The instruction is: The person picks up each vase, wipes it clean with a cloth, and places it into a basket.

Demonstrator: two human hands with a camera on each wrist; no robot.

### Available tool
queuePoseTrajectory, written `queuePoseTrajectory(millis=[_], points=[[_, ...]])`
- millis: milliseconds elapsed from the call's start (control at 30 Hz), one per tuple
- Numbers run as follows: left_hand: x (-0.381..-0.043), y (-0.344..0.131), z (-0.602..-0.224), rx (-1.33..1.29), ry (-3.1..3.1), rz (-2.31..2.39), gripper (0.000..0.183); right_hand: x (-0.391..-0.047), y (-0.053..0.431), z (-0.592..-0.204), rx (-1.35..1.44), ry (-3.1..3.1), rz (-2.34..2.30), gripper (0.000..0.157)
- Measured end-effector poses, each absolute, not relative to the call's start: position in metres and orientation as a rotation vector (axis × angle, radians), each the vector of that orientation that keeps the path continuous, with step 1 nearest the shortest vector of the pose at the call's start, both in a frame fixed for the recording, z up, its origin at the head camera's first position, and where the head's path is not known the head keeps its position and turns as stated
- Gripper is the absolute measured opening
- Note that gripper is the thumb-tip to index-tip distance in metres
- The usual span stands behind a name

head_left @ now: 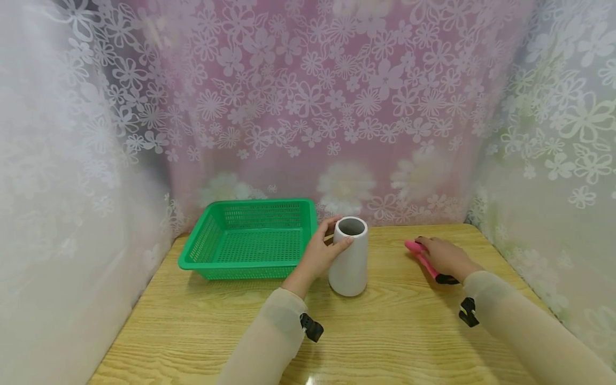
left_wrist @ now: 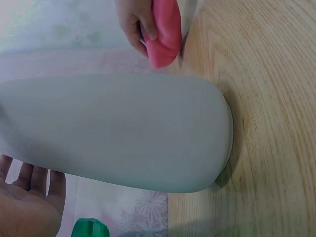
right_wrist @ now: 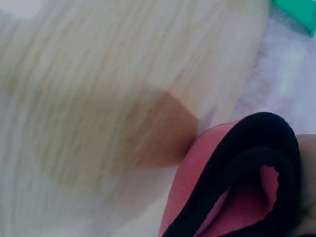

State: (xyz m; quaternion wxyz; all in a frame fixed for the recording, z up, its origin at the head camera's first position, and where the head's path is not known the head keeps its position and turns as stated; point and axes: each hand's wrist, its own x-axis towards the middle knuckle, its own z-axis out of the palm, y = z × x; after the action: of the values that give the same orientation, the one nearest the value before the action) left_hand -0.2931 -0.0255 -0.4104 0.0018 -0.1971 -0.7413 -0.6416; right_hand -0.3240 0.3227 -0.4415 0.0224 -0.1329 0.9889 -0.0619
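A tall white vase (head_left: 348, 267) with an open round mouth stands upright on the wooden table. My left hand (head_left: 320, 251) holds it near the rim from the left, thumb in front and fingers around the far side. In the left wrist view the pale vase (left_wrist: 118, 131) fills the middle, with my left hand (left_wrist: 32, 205) beside it. To the right, my right hand (head_left: 445, 258) grips a folded pink fabric item (head_left: 422, 259) with black edging, low over the table. The right wrist view shows the pink item's black-rimmed opening (right_wrist: 247, 163).
A green plastic basket (head_left: 192, 266) with perforated walls sits left of the vase, close to my left hand. Flowered curtains (head_left: 308, 107) hang behind the table (head_left: 385, 331) and along both sides.
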Motion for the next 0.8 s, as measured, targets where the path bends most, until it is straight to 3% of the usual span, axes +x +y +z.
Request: queuePoseTrajectory(millis=[400,633,800], points=[[-0.292,-0.026,-0.404,-0.632,-2.349,-2.060,0.065,-0.326,0.331,-0.465,-0.346,3.114,-0.135,0.049],[-0.266,-0.030,-0.375,-0.621,-2.349,-2.058,0.062,-0.322,0.330,-0.471,-0.362,3.138,-0.064,0.054],[-0.265,-0.029,-0.375,-0.629,-2.342,-2.061,0.064,-0.318,0.327,-0.476,-0.398,3.164,-0.053,0.053]])
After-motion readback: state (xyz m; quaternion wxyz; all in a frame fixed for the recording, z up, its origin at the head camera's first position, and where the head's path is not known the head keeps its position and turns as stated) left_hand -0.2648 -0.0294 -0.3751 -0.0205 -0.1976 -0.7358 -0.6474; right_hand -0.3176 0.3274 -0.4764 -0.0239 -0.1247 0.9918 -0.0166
